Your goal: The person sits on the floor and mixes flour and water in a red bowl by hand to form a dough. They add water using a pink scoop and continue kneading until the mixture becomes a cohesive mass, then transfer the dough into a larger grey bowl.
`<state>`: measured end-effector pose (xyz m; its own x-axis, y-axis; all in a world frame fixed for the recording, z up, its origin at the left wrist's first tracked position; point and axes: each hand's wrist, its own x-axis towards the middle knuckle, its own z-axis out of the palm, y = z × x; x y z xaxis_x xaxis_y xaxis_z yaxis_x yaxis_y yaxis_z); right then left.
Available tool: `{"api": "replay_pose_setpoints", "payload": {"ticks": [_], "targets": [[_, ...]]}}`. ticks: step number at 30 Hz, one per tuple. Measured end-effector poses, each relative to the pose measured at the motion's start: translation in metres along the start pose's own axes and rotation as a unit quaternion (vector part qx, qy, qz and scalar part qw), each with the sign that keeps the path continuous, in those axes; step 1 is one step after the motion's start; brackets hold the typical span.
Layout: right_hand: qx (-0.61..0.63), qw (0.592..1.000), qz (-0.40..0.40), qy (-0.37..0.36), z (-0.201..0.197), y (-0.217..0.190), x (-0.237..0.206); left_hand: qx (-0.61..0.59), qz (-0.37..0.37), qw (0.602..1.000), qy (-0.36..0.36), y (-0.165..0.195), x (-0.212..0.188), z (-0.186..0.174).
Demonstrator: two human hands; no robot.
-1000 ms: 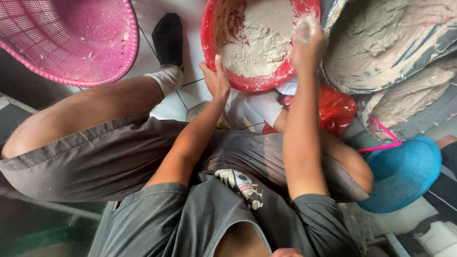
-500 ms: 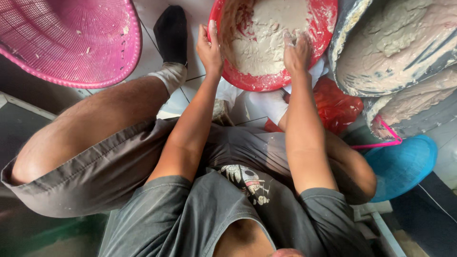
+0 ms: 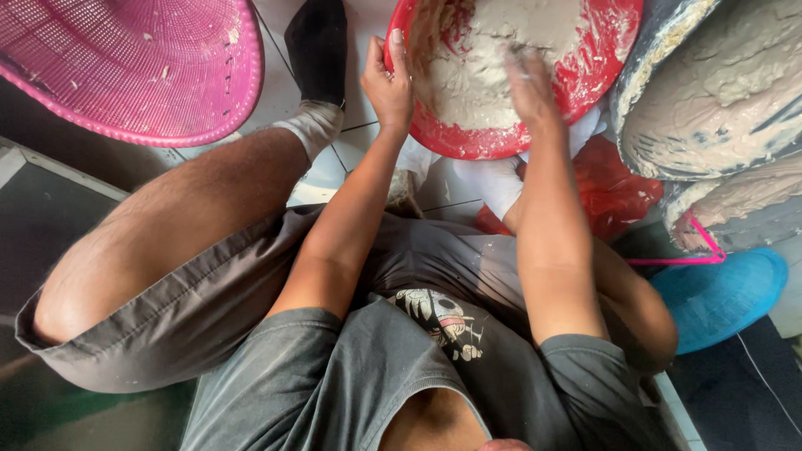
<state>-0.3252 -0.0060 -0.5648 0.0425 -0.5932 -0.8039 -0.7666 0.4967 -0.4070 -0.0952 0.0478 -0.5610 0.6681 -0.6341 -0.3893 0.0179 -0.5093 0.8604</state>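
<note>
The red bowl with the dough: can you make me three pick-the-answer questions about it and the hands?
1. Where is the pink basket?
A. upper left, on the floor
B. inside the red bowl
C. on the person's lap

2. What colour is the round tub at the right edge?
A. yellow
B. blue
C. white

3. What is the left hand doing?
A. gripping the rim of the red bowl
B. resting on a knee
C. holding a spoon

Answers: 1 A, the basket sits on the tiles in the upper left. 2 B, the tub is plainly blue. 3 A, its fingers curl over the rim while the right hand presses into the pale dough.
</note>
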Motion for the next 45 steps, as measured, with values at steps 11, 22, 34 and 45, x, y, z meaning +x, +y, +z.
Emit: {"api": "replay_pose_setpoints", "payload": {"ticks": [11,22,34,45], "targets": [[-0.013,0.994,0.061,-0.092,0.028,-0.033,-0.012,0.008,-0.002,1.0,-0.015,0.009,0.005,-0.002],[-0.086,0.979,-0.088,-0.16,0.042,-0.036,-0.005,0.017,0.006,1.0,-0.016,0.008,0.008,-0.003],[-0.228,0.967,-0.092,-0.067,0.07,-0.062,-0.052,0.02,0.018,0.999,-0.021,0.002,0.008,-0.005],[-0.115,0.975,-0.134,-0.133,0.046,-0.019,-0.084,0.059,0.062,0.996,0.006,0.01,0.002,-0.006]]}}
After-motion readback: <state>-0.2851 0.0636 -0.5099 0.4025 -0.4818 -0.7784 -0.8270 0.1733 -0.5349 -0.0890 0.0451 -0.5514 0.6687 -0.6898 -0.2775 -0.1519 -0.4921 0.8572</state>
